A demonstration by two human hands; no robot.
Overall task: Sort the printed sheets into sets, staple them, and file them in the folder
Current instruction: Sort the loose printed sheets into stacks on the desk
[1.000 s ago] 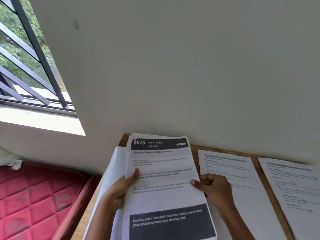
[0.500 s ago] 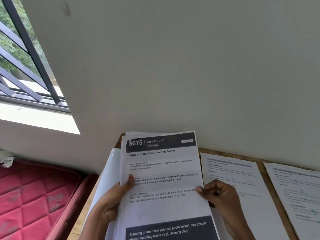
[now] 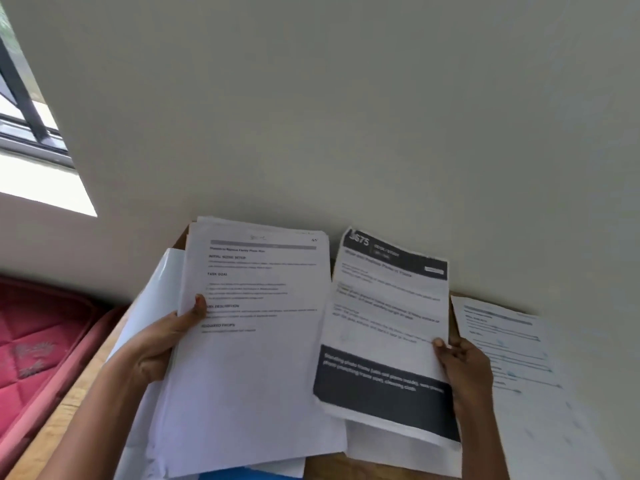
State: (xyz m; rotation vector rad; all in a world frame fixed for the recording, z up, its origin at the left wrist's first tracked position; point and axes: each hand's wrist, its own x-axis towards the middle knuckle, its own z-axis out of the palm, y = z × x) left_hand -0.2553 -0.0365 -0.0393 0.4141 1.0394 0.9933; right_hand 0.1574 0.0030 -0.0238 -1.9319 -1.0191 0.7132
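Observation:
My left hand (image 3: 162, 344) grips the left edge of a thick stack of printed sheets (image 3: 249, 358), thumb on the top page, which has grey headings. My right hand (image 3: 462, 365) pinches the right edge of a separate thin set (image 3: 388, 323) with a dark "5675" header and a dark band near its bottom, held to the right of the stack above the desk. A glossy white sheet (image 3: 156, 292) sticks out behind the stack on the left. A sliver of something blue (image 3: 235, 475) shows under the stack at the bottom edge.
More printed pages (image 3: 512, 362) lie on the wooden desk (image 3: 69, 407) at the right, against a plain wall (image 3: 346, 116). A red quilted mattress (image 3: 38, 341) sits left of the desk. A barred window (image 3: 20, 98) is at the upper left.
The dark-headed set has come off the top of the stack and moved right in my right hand, uncovering a page with grey headings. The view has turned right.

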